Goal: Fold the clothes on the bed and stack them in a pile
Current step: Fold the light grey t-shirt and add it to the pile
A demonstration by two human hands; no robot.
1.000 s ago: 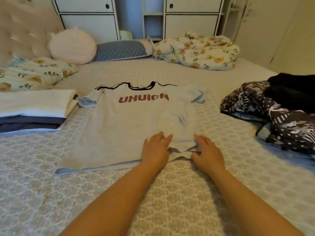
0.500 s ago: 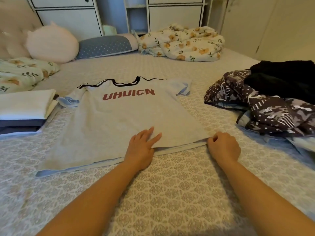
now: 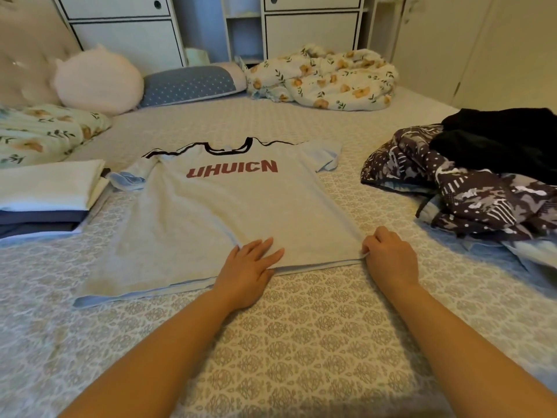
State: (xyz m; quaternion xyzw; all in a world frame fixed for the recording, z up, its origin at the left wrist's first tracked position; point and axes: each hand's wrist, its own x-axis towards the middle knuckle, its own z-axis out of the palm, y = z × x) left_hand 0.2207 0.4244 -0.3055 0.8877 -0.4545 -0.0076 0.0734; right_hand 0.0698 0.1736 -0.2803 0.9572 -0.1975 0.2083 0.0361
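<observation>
Grey T-shirt point(image 3: 211, 224) lies flat on the bed point(image 3: 301, 342), red lettering "UHUICN". Left hand point(image 3: 247, 273) presses its hem, fingers spread; right hand point(image 3: 390, 259) pinches the hem corner.

Matt cloth T-shirt point(image 3: 223, 218) — quilted bedspread point(image 3: 301, 327)

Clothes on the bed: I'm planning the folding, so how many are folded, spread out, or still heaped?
Folded in the stack: 3
Spread flat, the T-shirt: 1
Heaped, the patterned garment and the black garment: 2
Total: 6
</observation>
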